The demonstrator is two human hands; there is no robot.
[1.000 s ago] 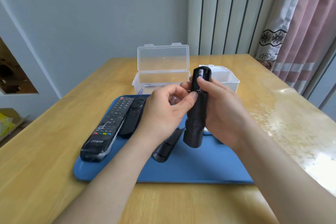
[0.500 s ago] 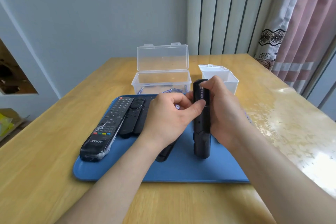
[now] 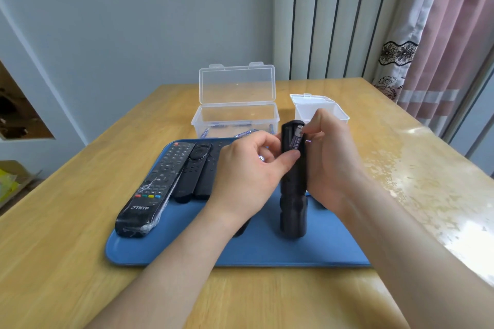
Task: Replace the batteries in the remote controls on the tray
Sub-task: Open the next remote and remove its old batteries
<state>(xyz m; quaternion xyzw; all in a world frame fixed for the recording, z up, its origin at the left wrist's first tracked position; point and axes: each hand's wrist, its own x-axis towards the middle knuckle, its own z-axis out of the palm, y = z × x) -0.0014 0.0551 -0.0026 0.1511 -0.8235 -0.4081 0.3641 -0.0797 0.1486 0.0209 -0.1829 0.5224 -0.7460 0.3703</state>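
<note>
You are standing a black remote (image 3: 292,195) upright on the middle of the blue tray (image 3: 267,254), your right hand (image 3: 334,163) gripping it from behind with a fingertip pushing on the top of the battery (image 3: 296,139) in its open compartment. Your left hand (image 3: 246,173) is curling round a second battery (image 3: 261,159) while its thumb is pressing the first one's lower end. Other remotes (image 3: 157,184) are lying on the tray's left part, and a clear box (image 3: 235,120) and a white box (image 3: 320,108) are sitting on the surface (image 3: 80,262) just behind the tray.
</note>
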